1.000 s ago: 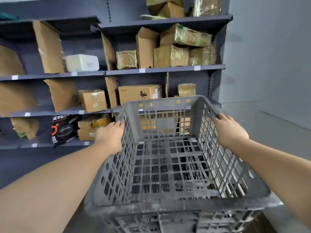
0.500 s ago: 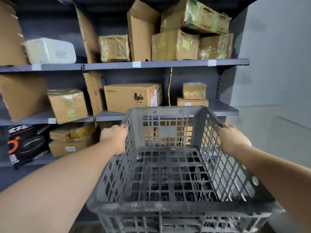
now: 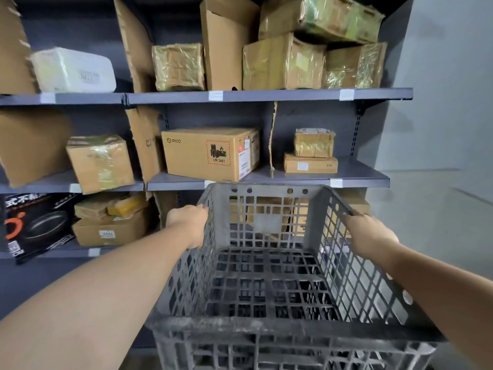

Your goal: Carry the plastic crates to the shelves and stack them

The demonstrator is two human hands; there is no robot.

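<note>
A grey slatted plastic crate [image 3: 269, 324] fills the lower middle of the head view, empty, held up in front of me. My left hand [image 3: 188, 222] grips its left rim and my right hand [image 3: 369, 233] grips its right rim. The crate's far edge sits just below the front lip of the middle shelf [image 3: 357, 180] of the dark grey shelving. Through the bottom slats I make out another grey crate [image 3: 266, 356] underneath.
The shelves hold many cardboard boxes: a PICO box [image 3: 210, 153] directly above the crate, taped boxes [image 3: 314, 149] to its right, a white package [image 3: 74, 70] upper left, a black pan box [image 3: 37, 225] lower left. Grey wall and floor [image 3: 440, 209] lie to the right.
I have come closer to the shelving with the crate in both hands; the shelves now loom larger and the crate's far edge nears the middle shelf.
</note>
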